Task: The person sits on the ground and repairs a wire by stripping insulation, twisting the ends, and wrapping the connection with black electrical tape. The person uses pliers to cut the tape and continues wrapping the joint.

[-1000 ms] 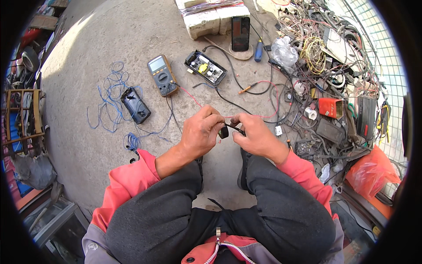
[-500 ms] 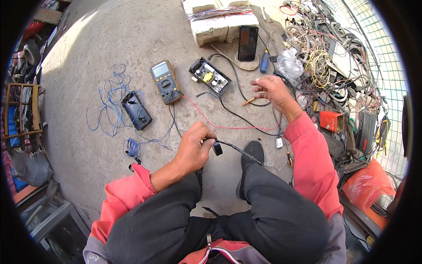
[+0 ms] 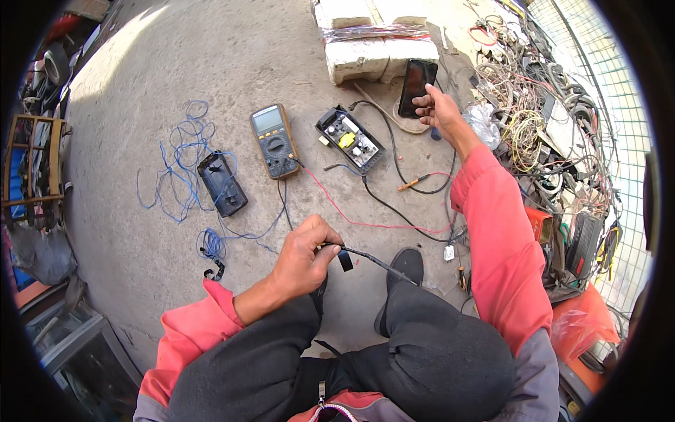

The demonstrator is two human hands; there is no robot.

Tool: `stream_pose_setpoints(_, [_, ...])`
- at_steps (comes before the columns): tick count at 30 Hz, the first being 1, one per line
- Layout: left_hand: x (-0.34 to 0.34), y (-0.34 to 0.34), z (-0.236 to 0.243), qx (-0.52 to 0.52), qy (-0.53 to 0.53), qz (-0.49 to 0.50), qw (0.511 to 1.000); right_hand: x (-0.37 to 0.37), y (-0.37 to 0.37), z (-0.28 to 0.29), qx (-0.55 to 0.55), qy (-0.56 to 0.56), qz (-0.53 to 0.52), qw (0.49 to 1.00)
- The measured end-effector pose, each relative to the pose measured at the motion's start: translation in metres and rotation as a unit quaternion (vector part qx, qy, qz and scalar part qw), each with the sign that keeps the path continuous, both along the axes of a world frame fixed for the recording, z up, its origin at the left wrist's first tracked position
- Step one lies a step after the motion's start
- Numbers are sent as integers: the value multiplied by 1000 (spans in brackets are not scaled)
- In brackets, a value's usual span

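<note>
My left hand (image 3: 301, 259) pinches a thin black cable (image 3: 376, 260) above the ground between my feet. From the cable beside my fingertips hangs a short flat black piece, perhaps tape (image 3: 344, 261). The cable's other end slants down right toward my knee. My right hand (image 3: 444, 118) is stretched out to a black smartphone (image 3: 413, 79), its fingers apart in front of the screen's right side. Whether the fingertips touch the glass is unclear. The phone stands upright before a white foam block (image 3: 376, 60).
On the concrete lie a multimeter (image 3: 274, 143), an opened black case with a circuit board (image 3: 349, 139), its black cover (image 3: 222, 184) and tangled blue wire (image 3: 184, 165). An orange-handled probe (image 3: 413, 183) lies right of the case. A heap of scrap cables (image 3: 524, 126) fills the right side.
My right hand has reached forward to the phone from above the orange-handled probe. My left hand keeps its pinch on the cable. The view has shifted slightly.
</note>
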State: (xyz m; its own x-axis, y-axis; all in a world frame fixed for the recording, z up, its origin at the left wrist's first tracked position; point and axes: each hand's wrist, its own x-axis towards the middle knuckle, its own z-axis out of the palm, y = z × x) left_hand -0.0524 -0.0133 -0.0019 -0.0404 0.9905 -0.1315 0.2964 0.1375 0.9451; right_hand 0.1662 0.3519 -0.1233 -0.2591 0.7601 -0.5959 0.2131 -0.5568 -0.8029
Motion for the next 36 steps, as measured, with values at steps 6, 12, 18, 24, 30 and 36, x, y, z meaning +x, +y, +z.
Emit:
stream_pose_setpoints(6, [-3, 3, -3, -6, -10, -10, 1000, 0, 16, -4, 25, -12, 6, 1000])
stream_pose_setpoints(12, [-3, 1, 0, -21, -17, -4, 1000, -3, 17, 14, 91, 99, -76, 988])
stream_pose_setpoints(18, [-2, -1, 4, -24, -8, 15, 1000, 9, -3, 20, 84, 108, -97, 986])
stream_pose_setpoints(24, [3, -1, 7, -27, -22, 22, 999, 38, -33, 25, 81, 74, -102, 989])
stream_pose_setpoints(30, [15, -3, 11, -14, -9, 6, 1000, 49, -73, 89, 109, 99, -57, 987])
stream_pose_setpoints(36, [29, -2, 11, -17, -10, -19, 1000, 32, -166, 228, 203, 84, 136, 966])
